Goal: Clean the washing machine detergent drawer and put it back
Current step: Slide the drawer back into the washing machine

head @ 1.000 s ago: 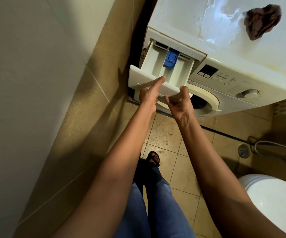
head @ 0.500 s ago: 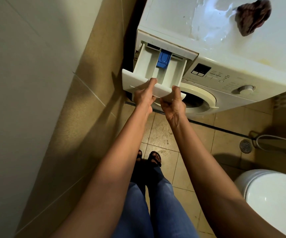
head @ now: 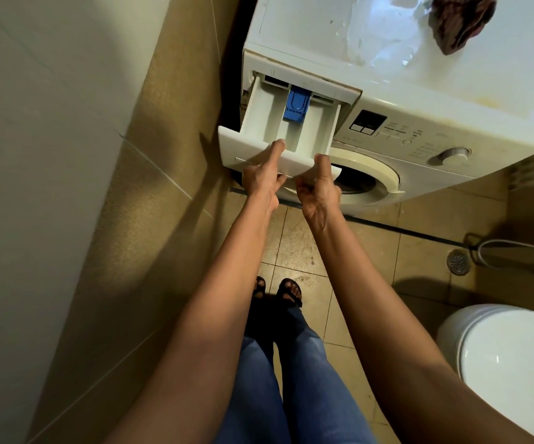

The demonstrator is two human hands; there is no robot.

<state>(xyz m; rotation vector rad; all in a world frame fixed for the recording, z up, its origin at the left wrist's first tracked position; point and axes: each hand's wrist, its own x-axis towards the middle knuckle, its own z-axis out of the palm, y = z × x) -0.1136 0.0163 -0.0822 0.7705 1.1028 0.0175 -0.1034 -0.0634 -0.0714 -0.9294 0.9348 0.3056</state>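
The white detergent drawer [head: 265, 120] sticks well out of the top left of the white washing machine [head: 419, 100], its rear still in the slot. A blue insert [head: 297, 104] sits in its middle compartment. My left hand [head: 262, 176] grips the front panel near its middle, thumb on top and fingers under. My right hand [head: 318, 184] holds the panel's right end from below, thumb up over the edge. A dark reddish cloth [head: 461, 22] lies crumpled on the machine's wet top.
A tiled wall [head: 83, 187] runs close along the left of the drawer. A white toilet lid [head: 509, 363] is at the lower right, a floor drain [head: 458, 262] and metal hose [head: 515, 251] beyond it. My sandalled feet [head: 278, 291] stand on the tile floor.
Both hands have kept their hold on the drawer front. The drawer's extension looks about the same; the view has shifted slightly, so the machine sits further left in frame.
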